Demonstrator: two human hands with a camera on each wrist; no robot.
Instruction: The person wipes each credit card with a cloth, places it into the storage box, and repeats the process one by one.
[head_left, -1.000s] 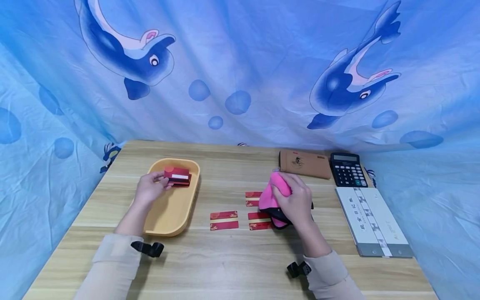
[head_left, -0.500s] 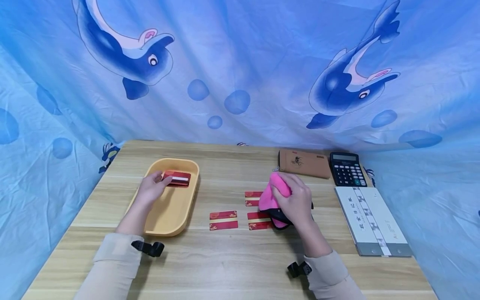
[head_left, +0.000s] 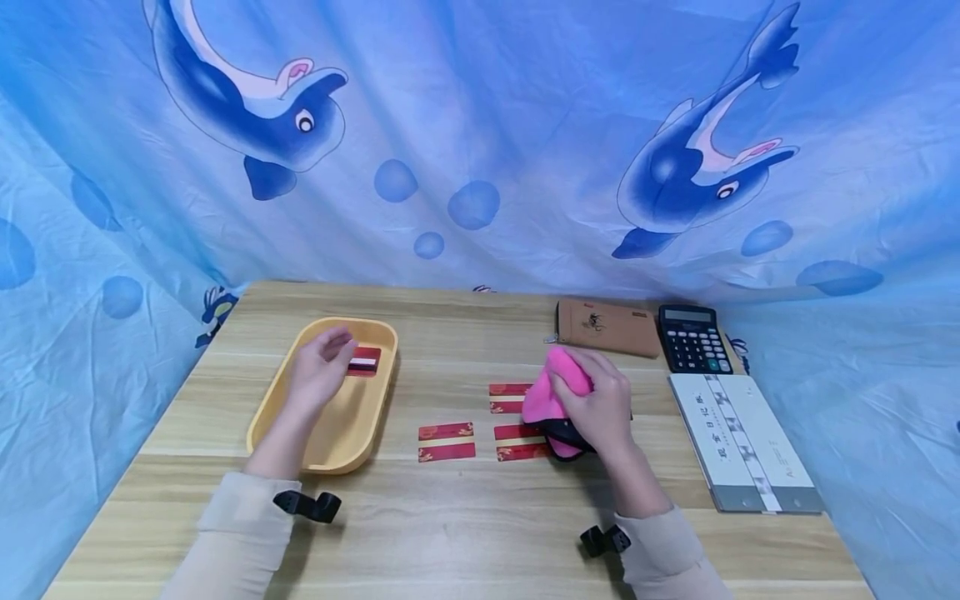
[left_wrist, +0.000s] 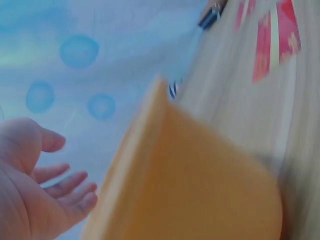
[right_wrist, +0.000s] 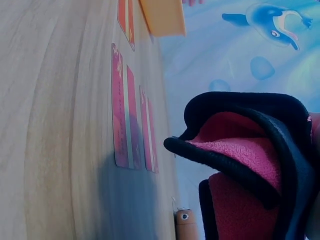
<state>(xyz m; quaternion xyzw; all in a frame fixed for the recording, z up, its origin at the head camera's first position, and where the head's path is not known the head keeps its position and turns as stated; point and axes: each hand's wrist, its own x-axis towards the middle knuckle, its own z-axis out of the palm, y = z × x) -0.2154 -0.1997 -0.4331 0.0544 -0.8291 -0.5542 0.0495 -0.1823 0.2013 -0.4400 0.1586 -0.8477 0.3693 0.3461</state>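
Note:
My left hand (head_left: 318, 377) hovers over the yellow tray (head_left: 343, 435), its fingers relaxed and holding nothing; the left wrist view also shows this hand (left_wrist: 37, 187) with fingers spread. Red cards with a dark stripe and a white strip (head_left: 365, 363) lie in the tray, partly hidden behind the hand; how many cannot be told. My right hand (head_left: 602, 407) grips a bunched pink cloth with black edging (head_left: 545, 404), seen close up as folded fabric (right_wrist: 240, 155) in the right wrist view. Beneath and beside the cloth are two red cards (head_left: 510, 398) (head_left: 517, 443), partly covered in the head view.
Another red card (head_left: 446, 442) lies between tray and cloth on the wooden table (head_left: 450, 533). At the back right are a brown wallet (head_left: 611, 327) and a black calculator (head_left: 694, 340). A white-and-grey book (head_left: 746, 442) lies at the right edge. A blue dolphin curtain (head_left: 480, 125) hangs behind.
My left hand has put the red card down with the other in the tray, let go, and risen slightly to the right. The right hand with the cloth has shifted slightly right.

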